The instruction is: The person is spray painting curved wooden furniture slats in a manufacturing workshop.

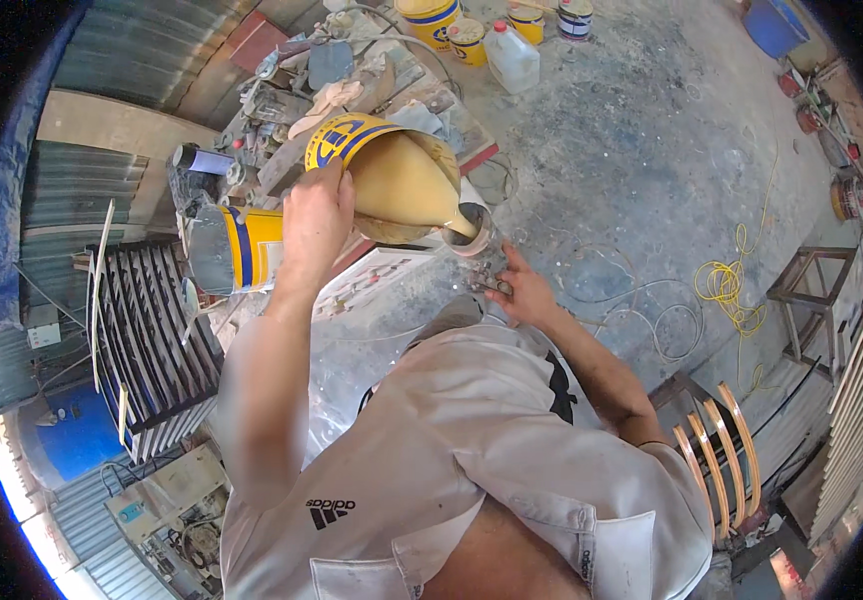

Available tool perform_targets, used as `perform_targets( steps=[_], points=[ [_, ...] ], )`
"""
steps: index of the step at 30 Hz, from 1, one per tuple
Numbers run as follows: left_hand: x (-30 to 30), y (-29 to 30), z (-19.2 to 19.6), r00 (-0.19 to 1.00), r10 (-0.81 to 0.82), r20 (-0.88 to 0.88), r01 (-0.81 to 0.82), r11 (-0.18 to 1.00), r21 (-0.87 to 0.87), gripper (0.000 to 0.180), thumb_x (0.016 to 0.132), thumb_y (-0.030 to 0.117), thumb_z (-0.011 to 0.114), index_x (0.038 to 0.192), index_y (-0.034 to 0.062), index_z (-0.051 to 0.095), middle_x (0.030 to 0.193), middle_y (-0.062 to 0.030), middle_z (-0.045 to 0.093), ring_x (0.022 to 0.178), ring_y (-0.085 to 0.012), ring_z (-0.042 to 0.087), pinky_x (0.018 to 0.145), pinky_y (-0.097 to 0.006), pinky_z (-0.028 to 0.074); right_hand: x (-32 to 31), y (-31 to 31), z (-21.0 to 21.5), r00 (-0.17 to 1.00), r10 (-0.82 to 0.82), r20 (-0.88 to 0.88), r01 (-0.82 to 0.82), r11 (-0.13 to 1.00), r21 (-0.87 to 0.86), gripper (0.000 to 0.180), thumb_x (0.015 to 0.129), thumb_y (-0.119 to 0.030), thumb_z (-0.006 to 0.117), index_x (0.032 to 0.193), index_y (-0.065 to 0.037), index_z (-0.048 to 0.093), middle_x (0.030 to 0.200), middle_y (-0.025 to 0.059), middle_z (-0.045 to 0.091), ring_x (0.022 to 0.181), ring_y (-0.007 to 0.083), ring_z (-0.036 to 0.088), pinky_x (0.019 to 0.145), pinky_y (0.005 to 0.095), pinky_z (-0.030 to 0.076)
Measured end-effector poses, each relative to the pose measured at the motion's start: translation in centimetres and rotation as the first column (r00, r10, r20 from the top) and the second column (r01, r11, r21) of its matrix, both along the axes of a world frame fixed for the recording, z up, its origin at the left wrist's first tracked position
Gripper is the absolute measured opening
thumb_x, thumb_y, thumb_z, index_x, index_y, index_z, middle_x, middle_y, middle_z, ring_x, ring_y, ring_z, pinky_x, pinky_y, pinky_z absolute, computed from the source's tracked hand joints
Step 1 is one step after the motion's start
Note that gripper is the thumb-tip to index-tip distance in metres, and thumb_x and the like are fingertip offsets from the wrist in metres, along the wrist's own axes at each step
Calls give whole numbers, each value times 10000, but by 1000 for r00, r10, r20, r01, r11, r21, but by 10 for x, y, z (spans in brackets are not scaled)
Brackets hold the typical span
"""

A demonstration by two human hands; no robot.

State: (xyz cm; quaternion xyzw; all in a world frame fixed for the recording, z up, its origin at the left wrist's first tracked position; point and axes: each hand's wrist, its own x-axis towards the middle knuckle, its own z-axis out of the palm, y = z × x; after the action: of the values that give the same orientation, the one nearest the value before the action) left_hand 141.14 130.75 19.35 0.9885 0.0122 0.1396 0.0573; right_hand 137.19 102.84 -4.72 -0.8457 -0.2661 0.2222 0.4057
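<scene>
- Near the middle of the view, the person's left hand (320, 215) is bent firmly over the rim of a yellow bucket (352, 135), with the fingers curled and pressed on its left side.
- The yellow bucket is tilted strongly to the right, above the edge of a cluttered bench (479, 157).
- From its lower lip, cream liquid (407, 185) runs in a narrow stream into a small cup (470, 246), which is just below and to the right.
- The right hand (529, 293) is just below the small cup; its forefinger is stretched toward the cup, and the other fingers are curled around a dark metal part (493, 285). Whether the forefinger touches the cup, one cannot tell.
- To the left of the left forearm is a second bucket (257, 240), yellow with a dark blue band and partly covered by the arm.
- On the bench lie a pale cloth (332, 103) and many small items, too mixed to tell apart.
- Beyond the bench, a whitish jug (514, 65) with a red cap stands on the grey, stained floor (622, 150).
- To the right, a yellow cord (730, 290) lies in loose loops near a metal frame (814, 300).
</scene>
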Motion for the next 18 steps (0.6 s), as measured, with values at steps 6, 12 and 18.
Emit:
perform_targets(
  steps=[6, 12, 18],
  points=[
    [20, 51, 16, 999, -38, -26, 35, 996, -82, 156, 889, 142, 543, 919, 10, 621, 829, -249, 642, 787, -434, 626, 712, -514, 501, -2, 24, 8, 981, -46, 190, 29, 995, 91, 269, 775, -285, 742, 918, -64, 690, 1537, 169, 253, 997, 342, 638, 821, 428, 535],
    [54, 117, 22, 987, 31, -158, -39, 998, -45, 221, 895, 188, 512, 888, 6, 637, 836, -272, 635, 858, -454, 612, 769, -515, 488, 9, 60, 35, 993, -42, 106, 24, 985, 171, 272, 770, -269, 744, 909, -41, 690, 1520, 208, 266, 970, 346, 638, 820, 425, 535],
    [87, 192, 15, 983, -43, -180, 29, 997, -78, 246, 880, 197, 500, 911, -5, 637, 854, -270, 634, 853, -443, 619, 765, -494, 490, 20, 86, 40, 981, -115, 156, 78, 971, 225, 267, 765, -253, 755, 896, -28, 695, 1484, 238, 320, 934, 354, 643, 820, 421, 531]
  ],
)
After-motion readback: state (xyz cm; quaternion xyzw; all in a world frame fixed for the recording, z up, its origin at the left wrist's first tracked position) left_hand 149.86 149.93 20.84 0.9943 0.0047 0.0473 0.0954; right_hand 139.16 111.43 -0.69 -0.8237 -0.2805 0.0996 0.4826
